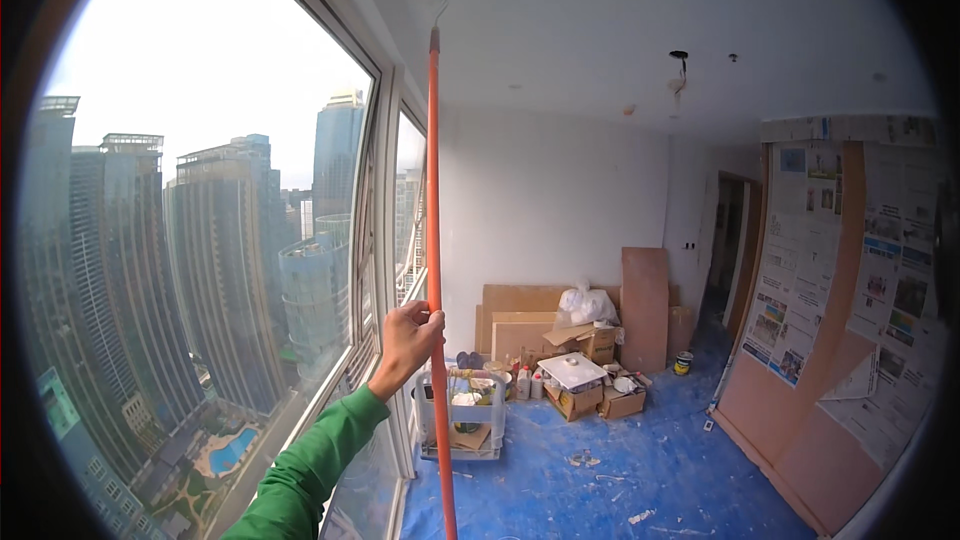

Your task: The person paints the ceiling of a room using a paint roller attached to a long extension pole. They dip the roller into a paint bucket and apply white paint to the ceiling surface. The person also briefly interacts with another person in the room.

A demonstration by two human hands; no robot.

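My left hand (410,340), in a green sleeve, is wrapped round a long orange extension pole (433,180). The pole stands nearly upright, running from the lower edge of the view up toward the white ceiling (570,20). At its top a thin bent wire frame (440,12) shows against the ceiling; whether a roller sits on it, I cannot tell. Close by on the left is the tall window (350,30). My right hand is out of view.
A clear plastic bin (490,452) with odds and ends stands beyond the pole by the window. Cardboard boxes (575,403), bottles and a brown board (645,310) are near the far wall. Blue sheeting (560,500) covers the floor. Newspaper-covered cabinets (790,250) line the right. Wires hang from a ceiling hole (679,55).
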